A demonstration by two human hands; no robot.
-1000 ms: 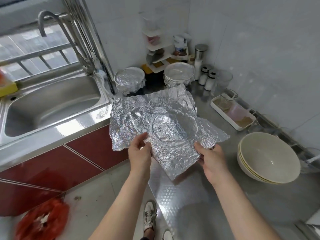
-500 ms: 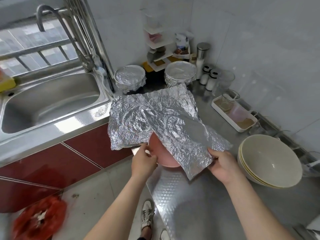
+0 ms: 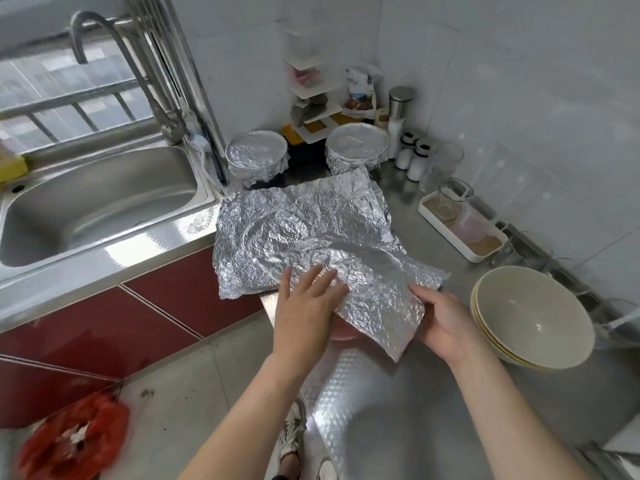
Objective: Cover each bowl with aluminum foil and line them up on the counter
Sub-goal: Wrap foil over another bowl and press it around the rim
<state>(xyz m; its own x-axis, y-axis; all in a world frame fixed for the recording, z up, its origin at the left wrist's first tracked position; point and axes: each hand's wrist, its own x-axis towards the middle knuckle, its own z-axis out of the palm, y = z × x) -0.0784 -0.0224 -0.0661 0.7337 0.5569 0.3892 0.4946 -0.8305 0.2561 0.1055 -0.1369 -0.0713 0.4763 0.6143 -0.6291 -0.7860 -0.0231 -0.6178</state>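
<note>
Foil sheet (image 3: 374,271) draped over the pink bowl (image 3: 343,333) at the counter's (image 3: 415,410) near edge! Left hand (image 3: 308,306) presses down, fingers straight and spread; right hand (image 3: 446,320) pinches the foil's right edge. 2 wrapped bowls (image 3: 257,157) stand behind.

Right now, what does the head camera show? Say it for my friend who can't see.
A person's left hand presses a crumpled foil sheet over a pink bowl at the counter edge, while the right hand grips the sheet's side. Two foil-covered bowls stand at the back, and stacked bare cream bowls sit to the right.
</note>
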